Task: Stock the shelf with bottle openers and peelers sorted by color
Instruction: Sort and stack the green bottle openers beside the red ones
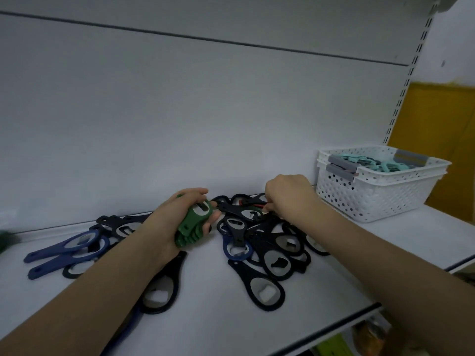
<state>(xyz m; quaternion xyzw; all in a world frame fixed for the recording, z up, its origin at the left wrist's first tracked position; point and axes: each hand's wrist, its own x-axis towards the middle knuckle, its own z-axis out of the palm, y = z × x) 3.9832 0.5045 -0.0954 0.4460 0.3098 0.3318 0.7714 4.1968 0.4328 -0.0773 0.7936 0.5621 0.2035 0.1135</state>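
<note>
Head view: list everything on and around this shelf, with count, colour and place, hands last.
Green bottle openers: small stack, green, held in the left hand.
Blue bottle openers: at least two, blue, left on the shelf.
Black bottle openers: loose pile, black, centre.
Red item: one, red, in the pile by the right fingers.
Baskets: two nested, white, right, holding teal items.
Shelf: one, white.
Left hand: grips the green stack.
Right hand: reaches into the pile; grip hidden.

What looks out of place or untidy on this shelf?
The black bottle openers lie in a jumbled, overlapping pile, with one blue opener mixed in, apart from the blue openers on the left. The colours are not fully sorted.
</note>
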